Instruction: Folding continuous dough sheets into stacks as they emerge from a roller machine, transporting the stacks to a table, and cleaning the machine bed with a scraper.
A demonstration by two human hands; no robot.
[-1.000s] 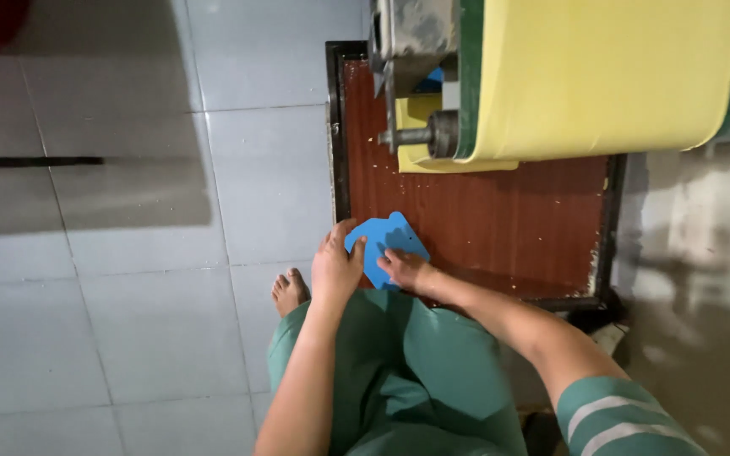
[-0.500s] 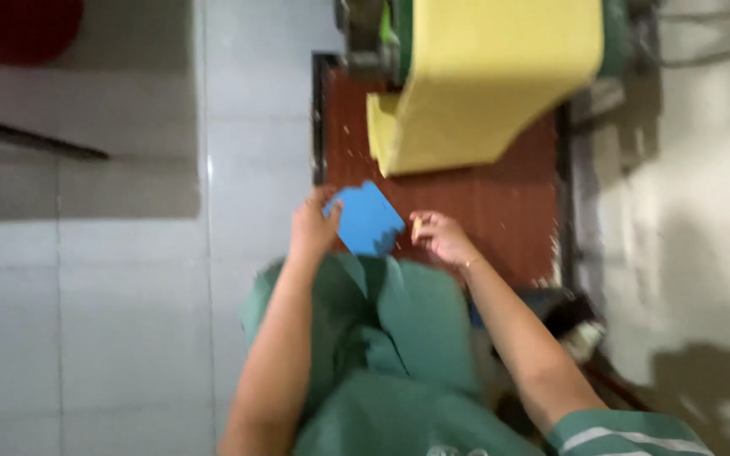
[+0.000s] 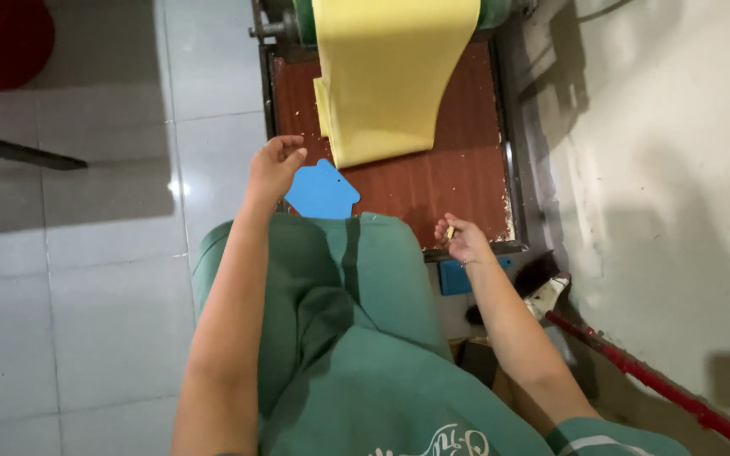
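My left hand (image 3: pixel 270 171) is curled on the left edge of a flat blue plastic piece (image 3: pixel 324 192). The piece rests at the near edge of a red-brown tray (image 3: pixel 433 181), just above my knee in green trousers (image 3: pixel 356 279). My right hand (image 3: pixel 464 239) is off the blue piece, at the tray's near right corner. Its fingertips pinch a small yellowish bit (image 3: pixel 449 231). A wide yellow sheet (image 3: pixel 390 76) hangs from a roller at the top and folds onto the tray.
The tray has a dark metal frame (image 3: pixel 513 143) and sits on grey floor tiles. A red round object (image 3: pixel 2 38) lies top left, with a dark bar (image 3: pixel 19 152) below it. A red-handled tool (image 3: pixel 635 371) lies on the stained floor at right. A blue block (image 3: pixel 454 277) sits under the tray.
My right hand has left the blue piece and moved right to the tray's corner, now pinching a small bit. The view has swung, so the yellow sheet hangs straight down from the top.
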